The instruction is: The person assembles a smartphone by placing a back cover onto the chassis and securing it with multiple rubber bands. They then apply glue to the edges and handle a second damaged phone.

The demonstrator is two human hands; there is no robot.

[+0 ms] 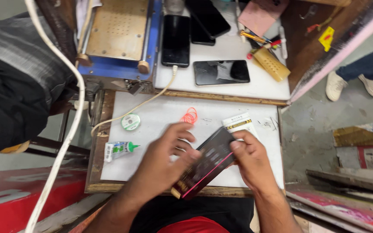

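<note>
white worktop (238,181); both hands, left (162,162) and right (251,162), grasp dark flat box (206,164); striped packet (238,124) behind

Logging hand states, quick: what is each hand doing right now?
Left hand: closed on the dark flat box, motion-blurred.
Right hand: holding the same box at its upper end.
</note>
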